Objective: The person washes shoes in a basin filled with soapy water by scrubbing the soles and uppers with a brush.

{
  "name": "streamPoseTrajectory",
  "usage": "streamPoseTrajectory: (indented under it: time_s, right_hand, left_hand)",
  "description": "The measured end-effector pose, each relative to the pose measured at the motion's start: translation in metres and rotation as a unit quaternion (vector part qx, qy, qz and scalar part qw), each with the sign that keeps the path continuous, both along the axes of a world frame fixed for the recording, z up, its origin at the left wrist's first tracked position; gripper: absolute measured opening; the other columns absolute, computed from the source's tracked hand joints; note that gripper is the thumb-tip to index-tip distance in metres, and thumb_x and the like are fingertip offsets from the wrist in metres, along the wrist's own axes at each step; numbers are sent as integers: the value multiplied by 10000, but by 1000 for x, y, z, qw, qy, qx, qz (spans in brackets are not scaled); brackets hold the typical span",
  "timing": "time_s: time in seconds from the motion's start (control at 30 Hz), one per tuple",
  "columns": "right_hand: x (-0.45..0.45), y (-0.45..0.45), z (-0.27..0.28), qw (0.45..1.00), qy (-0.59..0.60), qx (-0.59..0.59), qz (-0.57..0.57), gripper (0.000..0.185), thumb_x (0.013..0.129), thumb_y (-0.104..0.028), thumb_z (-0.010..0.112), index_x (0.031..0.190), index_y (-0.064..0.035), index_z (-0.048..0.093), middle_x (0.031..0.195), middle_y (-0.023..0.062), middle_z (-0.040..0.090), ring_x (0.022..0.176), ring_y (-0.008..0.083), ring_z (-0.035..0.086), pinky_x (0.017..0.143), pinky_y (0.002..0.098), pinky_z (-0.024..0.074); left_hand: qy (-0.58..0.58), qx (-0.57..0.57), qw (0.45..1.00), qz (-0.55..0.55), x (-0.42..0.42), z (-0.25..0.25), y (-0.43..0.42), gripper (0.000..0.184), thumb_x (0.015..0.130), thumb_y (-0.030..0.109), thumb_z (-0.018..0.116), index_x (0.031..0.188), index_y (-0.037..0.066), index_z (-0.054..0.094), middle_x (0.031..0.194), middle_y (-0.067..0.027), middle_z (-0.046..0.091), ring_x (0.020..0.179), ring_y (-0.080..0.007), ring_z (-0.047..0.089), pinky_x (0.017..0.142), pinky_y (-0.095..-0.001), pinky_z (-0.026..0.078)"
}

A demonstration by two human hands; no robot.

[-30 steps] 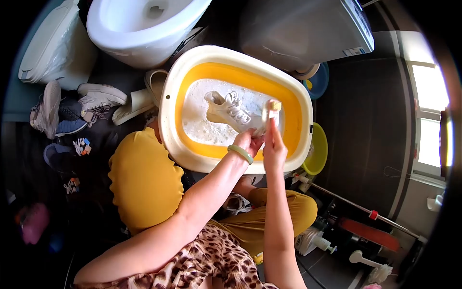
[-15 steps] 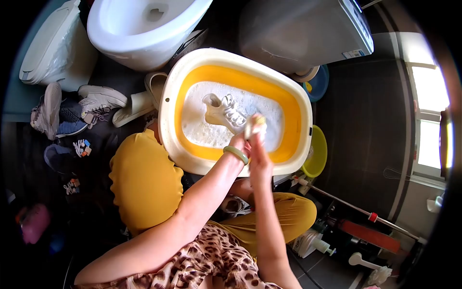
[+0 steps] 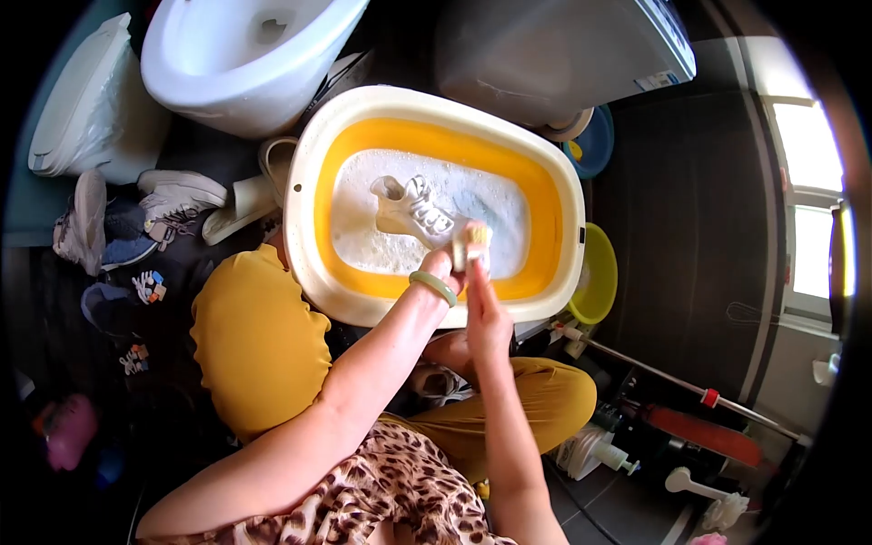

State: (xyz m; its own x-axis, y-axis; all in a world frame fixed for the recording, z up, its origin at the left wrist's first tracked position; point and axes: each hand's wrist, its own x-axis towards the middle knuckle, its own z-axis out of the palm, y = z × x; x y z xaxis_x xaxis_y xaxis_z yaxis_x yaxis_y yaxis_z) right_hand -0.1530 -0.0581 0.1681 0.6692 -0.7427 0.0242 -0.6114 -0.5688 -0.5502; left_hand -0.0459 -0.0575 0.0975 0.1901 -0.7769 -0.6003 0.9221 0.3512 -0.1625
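A white lace-up shoe [image 3: 404, 213] lies in sudsy water in a yellow tub with a cream rim [image 3: 298, 245]. My left hand [image 3: 441, 267], below a pale green bangle, is closed on the toe end of the shoe. Right beside it my right hand [image 3: 489, 318] grips a brush [image 3: 476, 240], which is blurred and held against the shoe's toe. The brush covers part of the toe and some of my left fingers.
A toilet [image 3: 245, 64] and a lidded bin [image 3: 95, 109] stand at the upper left. Several shoes [image 3: 182, 200] lie left of the tub. A grey appliance [image 3: 545, 54] is behind it, a green basin [image 3: 595, 272] to the right.
The brush and my right hand have moved left and toward me, with back-and-forth blur. My left hand still holds the shoe. The whole view has shifted slightly.
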Motion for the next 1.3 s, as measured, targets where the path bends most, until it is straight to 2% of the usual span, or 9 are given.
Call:
streamPoseTrajectory:
  time_s: [0.17,0.33,0.47,0.6,0.67,0.73,0.93,1.07,1.3]
  right_hand:
    - [36,-24,8,996,7,64,-62,368,897,-169,519,1262,-219,501,765,221,606,669,316,621,599,348,469]
    - [-1,11,11,997,56,43,9,360,884,-86,540,1242,-106,518,1036,209,617,951,224,626,760,292,476]
    - [22,-29,3,999,30,-24,-33,374,902,-205,513,1273,-242,487,788,235,597,646,366,594,560,356,465]
    - [25,-11,9,985,-25,124,-114,370,894,-150,523,1259,-210,510,833,223,628,673,287,629,590,342,471]
    - [3,8,-7,995,-67,-58,40,377,882,-142,549,1254,-199,518,905,202,640,750,241,659,634,322,485]
    - [-3,7,4,1000,24,-10,6,365,884,-151,551,1244,-200,529,942,185,641,778,229,661,644,304,484]
    - [30,-75,6,888,-222,376,-143,435,915,-202,513,1331,-115,419,582,-55,436,438,42,372,359,192,294]
    - [39,-72,41,887,-217,373,-163,527,899,-210,536,1371,-100,329,539,-63,364,416,20,329,326,183,239]
    - [30,-74,4,859,-69,479,-165,189,808,-165,608,942,-70,517,519,-53,372,387,38,299,344,204,202]
  left_hand:
    - [27,-7,1000,-9,0,-20,-4,142,918,123,445,958,32,546,843,-67,615,689,-149,608,600,-264,527]
    - [5,51,999,-7,10,9,0,150,884,93,437,930,23,561,834,-105,601,637,-193,589,564,-327,522]
    - [2,24,1000,-1,1,-10,-8,147,908,87,435,995,37,542,946,-99,620,829,-192,628,703,-310,553]
    - [37,44,998,25,7,0,-5,149,901,87,433,968,41,558,900,-101,615,772,-195,627,638,-317,549]
    - [58,47,997,29,8,4,-4,146,891,72,425,933,41,561,856,-104,612,733,-197,627,574,-319,546]
    - [-47,34,997,-50,9,22,10,170,898,75,423,991,19,553,892,-123,615,798,-215,633,589,-338,550]
    - [-27,10,999,-14,4,8,6,252,915,91,414,1146,9,475,1078,-144,598,945,-240,618,790,-336,540]
    - [-50,-2,998,-34,3,6,6,262,909,90,419,1150,6,477,1088,-129,592,955,-226,613,779,-329,543]
    - [-159,7,983,-98,3,3,18,294,878,113,465,1170,74,462,1067,-103,587,920,-236,616,763,-361,542]
